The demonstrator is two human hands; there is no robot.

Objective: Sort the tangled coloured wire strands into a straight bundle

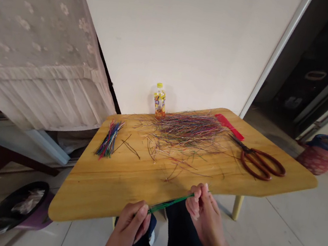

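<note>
left hand (131,223) and right hand (203,213) pinch a green wire bundle (171,203) stretched between them.

Left hand (129,228) and right hand (203,215) — both pinching, held apart.

Soft, fairly bright indoor light, with the picture bent at its edges.

The light is even and seems to fall from above, so the pale wall (178,37) looks bright without hard glare. The wooden table (101,196) has a weak shine on its right part, and a soft shadow lies on it near the left hand (129,228) and the right hand (203,213). The doorway (299,66) on the right is much darker, and details inside it are hard to see. The wide view stretches the edges, so the patterned cloth (40,35) and the floor (289,240) lean strongly. The thin green wires (171,203) look a little soft.
</note>
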